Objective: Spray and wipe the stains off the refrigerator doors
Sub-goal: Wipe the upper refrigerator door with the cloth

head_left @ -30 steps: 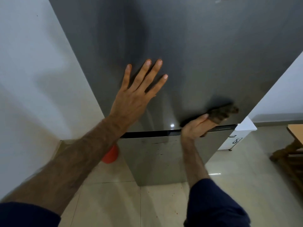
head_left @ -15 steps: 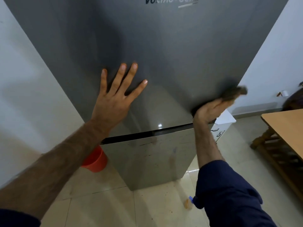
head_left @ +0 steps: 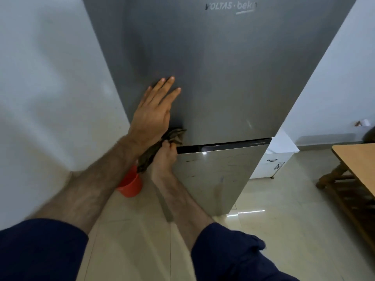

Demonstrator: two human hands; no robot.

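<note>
Against the lower left corner of the refrigerator's upper door point(head_left: 223, 78), the right hand's fingers point(head_left: 167, 145) are clenched around a dark brown cloth point(head_left: 156, 151), its bunched end touching the door just above the dark gap between the two doors. The right hand point(head_left: 164, 159) sits under the left hand point(head_left: 152, 116), whose fingers point(head_left: 164, 88) lie flat and released on the steel. The lower door point(head_left: 219, 175) carries faint marks. An orange bucket point(head_left: 129, 185) stands on the floor beside the fridge; a wooden table point(head_left: 357, 159) is at right.
</note>
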